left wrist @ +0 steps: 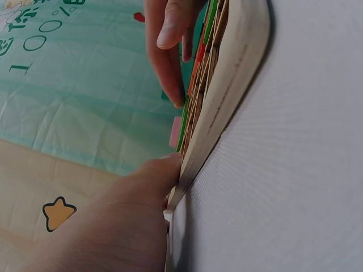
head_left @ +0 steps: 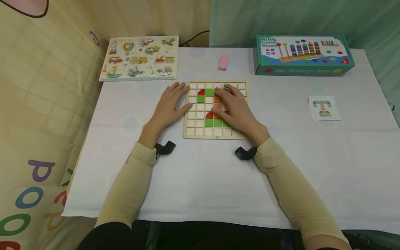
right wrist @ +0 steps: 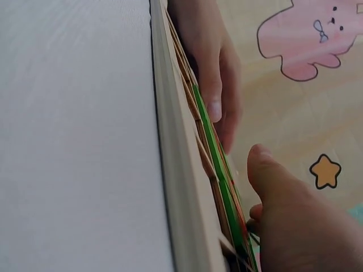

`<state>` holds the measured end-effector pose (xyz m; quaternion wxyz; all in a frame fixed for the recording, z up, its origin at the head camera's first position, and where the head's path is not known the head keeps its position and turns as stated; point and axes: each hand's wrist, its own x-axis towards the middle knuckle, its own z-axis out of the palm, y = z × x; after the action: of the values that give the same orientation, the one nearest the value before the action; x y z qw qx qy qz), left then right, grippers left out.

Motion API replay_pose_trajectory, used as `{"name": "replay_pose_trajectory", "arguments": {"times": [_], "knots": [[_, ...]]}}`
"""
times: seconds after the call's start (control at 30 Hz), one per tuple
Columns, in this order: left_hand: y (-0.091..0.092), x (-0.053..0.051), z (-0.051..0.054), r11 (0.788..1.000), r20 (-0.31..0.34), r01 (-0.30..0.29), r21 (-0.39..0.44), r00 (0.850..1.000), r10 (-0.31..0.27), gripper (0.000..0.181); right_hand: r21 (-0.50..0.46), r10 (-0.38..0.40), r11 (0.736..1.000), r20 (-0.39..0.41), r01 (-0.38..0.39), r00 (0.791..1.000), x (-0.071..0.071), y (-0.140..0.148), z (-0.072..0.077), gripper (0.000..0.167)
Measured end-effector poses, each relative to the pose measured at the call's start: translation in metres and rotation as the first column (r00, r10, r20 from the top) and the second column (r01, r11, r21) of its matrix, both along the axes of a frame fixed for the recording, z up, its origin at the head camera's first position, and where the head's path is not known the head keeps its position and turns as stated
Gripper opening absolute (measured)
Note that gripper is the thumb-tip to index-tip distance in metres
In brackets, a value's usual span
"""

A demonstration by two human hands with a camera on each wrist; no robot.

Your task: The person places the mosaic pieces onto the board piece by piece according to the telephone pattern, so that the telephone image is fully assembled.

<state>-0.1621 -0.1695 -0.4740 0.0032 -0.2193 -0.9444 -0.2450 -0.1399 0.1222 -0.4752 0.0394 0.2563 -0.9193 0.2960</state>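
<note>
A wooden grid board [head_left: 191, 132] lies flat on the table, with red quarter-round [head_left: 201, 92], green square [head_left: 201, 99] and orange square [head_left: 217, 107] pieces in its cells. My left hand [head_left: 168, 104] rests along the board's left side, fingers straight, and its thumb [left wrist: 167, 167] touches the edge. Over the right half spreads my right hand [head_left: 239, 109], covering some cells and pieces. Its fingertips are at the upper green pieces; in the left wrist view one finger [left wrist: 170, 73] reaches a green piece. The right thumb [right wrist: 266, 170] stands slightly off the board. Neither hand visibly grips a piece.
A white card [head_left: 325, 117] with a red, green and orange pattern lies to the right. Behind the board are a pink block [head_left: 223, 63], a vehicle picture puzzle [head_left: 125, 66] at left and a green ring game box [head_left: 303, 71] at right. Curtains border the table.
</note>
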Motion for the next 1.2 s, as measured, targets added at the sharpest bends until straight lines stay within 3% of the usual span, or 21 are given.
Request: {"name": "replay_pose_trajectory", "arguments": {"times": [0.13, 0.27, 0.33, 0.4, 0.5, 0.57, 0.77, 1.2], "knots": [[0.000, 0.000, 0.000, 1.000, 0.003, 0.002, -0.001, 1.000, -0.002, 0.068, 0.037, 0.073, 0.997, 0.015, -0.073, 0.997, 0.001, -0.005, 0.000, 0.070], [-0.001, 0.001, 0.001, 1.000, 0.004, -0.001, 0.001, 1.000, 0.001, 0.068, -0.043, 0.082, 0.996, 0.014, -0.081, 0.997, 0.001, -0.006, 0.001, 0.063], [-0.001, 0.001, 0.001, 1.000, 0.005, -0.004, 0.002, 1.000, 0.004, 0.068, -0.102, 0.004, 0.995, -0.012, -0.005, 1.000, 0.000, -0.004, 0.001, 0.058], [-0.001, 0.002, 0.001, 1.000, 0.006, -0.005, 0.002, 1.000, 0.005, 0.068, -0.165, -0.139, 0.978, -0.047, 0.130, 0.989, -0.001, -0.001, 0.002, 0.049], [-0.001, 0.002, 0.001, 1.000, 0.006, -0.003, 0.008, 1.000, 0.003, 0.068, -0.237, -0.346, 0.916, -0.063, 0.323, 0.936, -0.002, 0.004, 0.002, 0.039], [-0.001, 0.002, 0.001, 1.000, 0.005, -0.001, 0.010, 1.000, 0.001, 0.068, -0.256, -0.409, 0.888, -0.054, 0.383, 0.911, -0.001, 0.006, 0.003, 0.036], [-0.002, 0.003, 0.000, 1.000, 0.001, 0.001, 0.004, 1.000, -0.001, 0.068, -0.262, -0.387, 0.896, -0.066, 0.358, 0.920, 0.001, 0.010, 0.002, 0.036], [0.000, 0.002, 0.002, 1.000, 0.002, 0.005, -0.005, 1.000, -0.005, 0.068, -0.286, -0.411, 0.879, -0.051, 0.381, 0.910, 0.005, 0.007, 0.008, 0.029]]}}
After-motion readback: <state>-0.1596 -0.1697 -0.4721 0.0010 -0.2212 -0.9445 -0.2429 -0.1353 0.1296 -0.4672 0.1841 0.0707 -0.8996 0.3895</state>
